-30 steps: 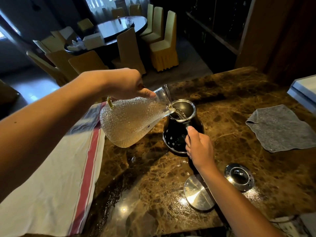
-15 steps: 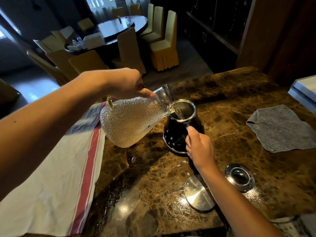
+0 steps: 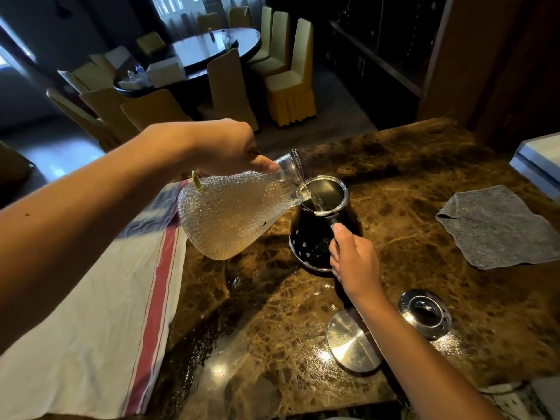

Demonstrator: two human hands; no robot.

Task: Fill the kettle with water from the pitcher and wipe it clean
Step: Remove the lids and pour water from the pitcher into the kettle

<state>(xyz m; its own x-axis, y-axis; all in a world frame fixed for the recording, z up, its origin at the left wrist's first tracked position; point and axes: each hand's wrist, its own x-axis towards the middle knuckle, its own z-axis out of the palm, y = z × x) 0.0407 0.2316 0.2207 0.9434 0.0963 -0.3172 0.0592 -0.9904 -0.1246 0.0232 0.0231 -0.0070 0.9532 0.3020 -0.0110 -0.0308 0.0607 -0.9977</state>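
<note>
**Q:** At the middle of the marble bench (image 3: 409, 183), what is shown?

**A:** Kettle (image 3: 315, 237): dark, round-bodied, upright, mouth open. Textured glass pitcher (image 3: 233, 213): tilted above and to the left of it, spout over the kettle's rim, with a thin stream of water falling into the opening.

**Q:** And the state of each grip?

**A:** Left hand (image 3: 224, 147): fingers curled round the pitcher's handle near the neck, carrying it clear of the bench. Right hand (image 3: 354, 259): fingers wrapped round the kettle's handle on its near side, thumb lying upward along it.

**Q:** Which items surround the kettle?

**A:** Near right, just past the right forearm: a round metal lid (image 3: 353, 341) lying flat, partly hidden by the arm. Beside it, further right: a shiny round base (image 3: 424, 313) with a dark centre. Far right: a grey cloth (image 3: 497, 228), spread flat, well apart from the kettle. Left edge: a white towel (image 3: 91, 328) with a red stripe, draped over the bench beneath the left arm. Background: a dark dining table (image 3: 212, 47) ringed by covered chairs.
</note>
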